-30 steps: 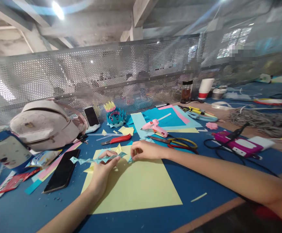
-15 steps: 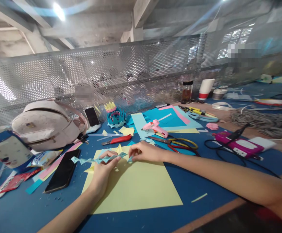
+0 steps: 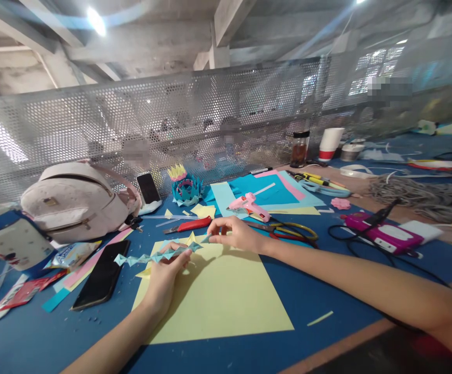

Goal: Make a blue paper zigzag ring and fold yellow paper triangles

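The folded teal paper chain point(image 3: 159, 255) is held just above the yellow sheet point(image 3: 218, 296), near the middle of the blue desk point(image 3: 327, 291). The left hand point(image 3: 166, 272) pinches its mid-section with closed fingers; the right hand point(image 3: 237, 234) pinches its right end between thumb and forefinger. A black phone point(image 3: 101, 274) lies toward the desk's left edge; no writing is legible.
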A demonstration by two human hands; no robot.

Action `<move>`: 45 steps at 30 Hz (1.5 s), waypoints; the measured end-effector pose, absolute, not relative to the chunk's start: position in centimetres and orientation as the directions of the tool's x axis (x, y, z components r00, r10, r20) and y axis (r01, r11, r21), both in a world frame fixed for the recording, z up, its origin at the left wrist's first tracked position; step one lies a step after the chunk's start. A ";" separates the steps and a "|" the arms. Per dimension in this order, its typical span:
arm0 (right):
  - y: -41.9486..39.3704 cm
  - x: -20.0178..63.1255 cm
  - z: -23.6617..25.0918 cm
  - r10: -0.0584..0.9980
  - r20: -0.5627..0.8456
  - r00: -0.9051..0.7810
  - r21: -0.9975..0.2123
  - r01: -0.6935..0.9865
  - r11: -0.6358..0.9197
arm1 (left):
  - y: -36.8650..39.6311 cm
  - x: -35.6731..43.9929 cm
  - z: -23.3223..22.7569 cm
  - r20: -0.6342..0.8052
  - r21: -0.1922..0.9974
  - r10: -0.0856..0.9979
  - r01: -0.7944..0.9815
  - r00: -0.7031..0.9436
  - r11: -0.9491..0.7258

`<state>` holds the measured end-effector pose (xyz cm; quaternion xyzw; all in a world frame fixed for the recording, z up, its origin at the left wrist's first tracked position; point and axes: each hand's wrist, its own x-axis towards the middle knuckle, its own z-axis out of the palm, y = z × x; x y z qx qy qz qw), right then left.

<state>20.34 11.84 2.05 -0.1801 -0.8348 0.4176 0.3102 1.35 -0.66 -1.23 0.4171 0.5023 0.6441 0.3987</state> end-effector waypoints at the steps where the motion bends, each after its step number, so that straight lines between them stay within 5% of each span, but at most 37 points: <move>1: 11.7 20.3 2.0 0.558 0.361 -0.747 -0.820 0.030 0.571 | -0.6 1.4 -1.2 0.133 0.981 0.934 -0.088 -0.333 -0.171; 18: 10.5 20.0 2.0 0.579 0.192 -0.792 -0.890 0.109 0.444 | -1.0 1.8 -0.4 0.079 0.994 0.929 -0.038 -0.361 -0.099; 28: 10.3 19.8 1.4 0.572 0.203 -0.795 -0.864 0.130 0.487 | -1.2 1.9 -0.2 -0.039 0.999 0.930 -0.034 -0.365 0.029; 45: 10.2 19.7 1.1 0.562 0.210 -0.800 -0.853 0.130 0.505 | -1.2 2.0 -0.1 0.025 0.999 0.927 -0.010 -0.374 -0.031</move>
